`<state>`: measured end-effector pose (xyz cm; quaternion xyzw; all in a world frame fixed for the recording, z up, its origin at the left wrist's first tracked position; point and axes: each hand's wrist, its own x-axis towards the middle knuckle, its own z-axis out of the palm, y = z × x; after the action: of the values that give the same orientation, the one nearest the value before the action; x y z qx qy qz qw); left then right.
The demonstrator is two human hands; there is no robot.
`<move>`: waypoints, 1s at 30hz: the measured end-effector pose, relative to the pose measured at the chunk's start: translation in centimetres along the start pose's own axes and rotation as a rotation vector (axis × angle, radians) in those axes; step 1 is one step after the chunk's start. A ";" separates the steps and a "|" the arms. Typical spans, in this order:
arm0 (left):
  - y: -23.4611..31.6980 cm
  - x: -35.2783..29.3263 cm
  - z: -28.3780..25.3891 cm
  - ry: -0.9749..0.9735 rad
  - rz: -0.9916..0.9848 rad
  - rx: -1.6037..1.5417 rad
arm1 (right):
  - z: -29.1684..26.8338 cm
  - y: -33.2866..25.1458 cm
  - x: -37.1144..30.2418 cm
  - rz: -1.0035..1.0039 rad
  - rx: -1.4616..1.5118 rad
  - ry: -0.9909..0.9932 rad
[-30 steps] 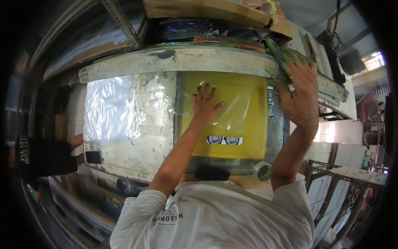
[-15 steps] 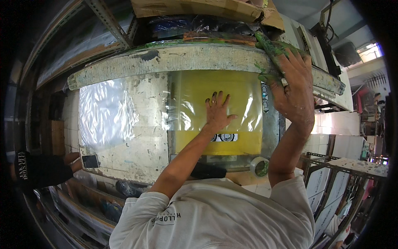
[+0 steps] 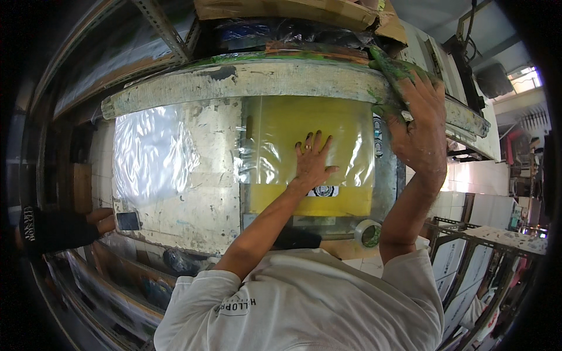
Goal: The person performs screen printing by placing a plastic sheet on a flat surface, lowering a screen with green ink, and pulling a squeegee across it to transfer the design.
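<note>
My left hand (image 3: 314, 162) lies flat with spread fingers on a clear plastic sheet (image 3: 266, 149), a ring on one finger. The sheet covers most of a yellow panel (image 3: 275, 202), whose near strip shows bare. A black-and-white printed emblem (image 3: 325, 191) is partly hidden by my left wrist. At the far right, my right hand (image 3: 418, 131) is wrapped round a green-stained end bar (image 3: 389, 70). That bar meets a long, whitish, paint-spotted beam (image 3: 293, 79) running across beyond the sheet. The fingers' undersides are hidden.
More clear plastic sheets (image 3: 152, 152) lie on the stained whitish table (image 3: 213, 158) at left, with a dark phone-like slab (image 3: 127, 221) at its corner. A tape roll (image 3: 367, 233) sits near my right elbow. Another person's legs (image 3: 102, 219) show far left. Cardboard (image 3: 293, 13) lies beyond the beam.
My left hand has slid slightly right and toward me, covering more of the emblem. The view has shifted a little; my right hand keeps its grip on the bar.
</note>
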<state>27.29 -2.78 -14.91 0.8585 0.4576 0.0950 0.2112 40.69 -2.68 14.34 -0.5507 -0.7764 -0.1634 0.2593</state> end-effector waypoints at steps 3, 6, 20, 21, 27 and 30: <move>-0.1 -0.1 -0.1 0.002 -0.005 0.008 | 0.0 -0.1 0.1 0.003 0.023 0.007; -0.5 -0.3 0.0 0.086 0.024 0.010 | 0.0 -0.4 0.2 0.003 0.025 -0.002; -17.2 -17.6 -16.2 1.113 -0.262 -1.037 | 1.3 -6.7 -10.4 0.273 0.089 -0.598; -17.2 -18.7 -14.9 1.110 -0.355 -1.050 | 1.8 -6.7 -10.1 0.264 0.209 -0.648; -19.5 -23.6 -7.5 0.972 -0.440 -0.967 | 14.7 0.1 -6.6 0.253 0.218 -0.495; -20.9 -24.0 -5.3 0.939 -0.501 -0.959 | 23.6 5.5 -1.2 0.170 -0.116 -0.392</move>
<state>-3.66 -10.90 -18.87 0.4085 0.5915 0.5938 0.3615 40.90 10.98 -5.72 -0.6496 -0.7519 -0.0749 0.0840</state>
